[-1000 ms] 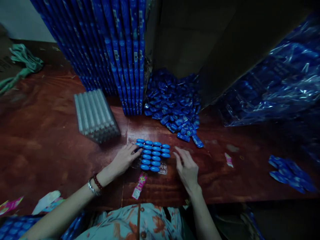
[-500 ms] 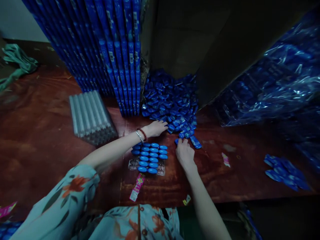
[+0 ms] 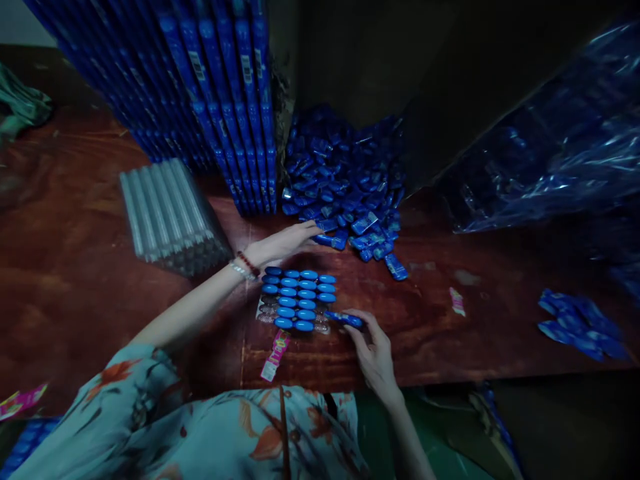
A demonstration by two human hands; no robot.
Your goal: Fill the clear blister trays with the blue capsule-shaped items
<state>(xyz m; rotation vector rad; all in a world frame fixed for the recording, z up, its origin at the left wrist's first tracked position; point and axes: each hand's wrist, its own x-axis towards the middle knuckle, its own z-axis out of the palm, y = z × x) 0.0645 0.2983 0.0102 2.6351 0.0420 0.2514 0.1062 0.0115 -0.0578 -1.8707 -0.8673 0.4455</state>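
Note:
My right hand (image 3: 373,350) pinches a small blue packet (image 3: 346,319) between thumb and fingers, at the right edge of a clear plastic tray (image 3: 265,318). Rows of glossy blue oval pieces (image 3: 306,304) cover most of that tray, while a few clear hollows show at its lower left and right. Beyond the tray, my left hand (image 3: 287,243) reaches to the front of a heap of blue packets (image 3: 345,173). Its fingertips close on the end of one blue packet (image 3: 331,240); the thumb is mostly hidden.
Stacked clear trays (image 3: 170,213) stand at left, before a tall stack of blue filled packs (image 3: 215,107). A dark box (image 3: 360,60) rises behind the heap. Plastic-wrapped blue goods (image 3: 545,147) lie at right, with loose blue packets (image 3: 580,323) nearer. Pink labels (image 3: 275,357) lie on the table.
My right hand has drawn a blue packet from the heap's front back to the tray's right edge. My left hand has shifted left a little, and the whole view has tilted slightly.

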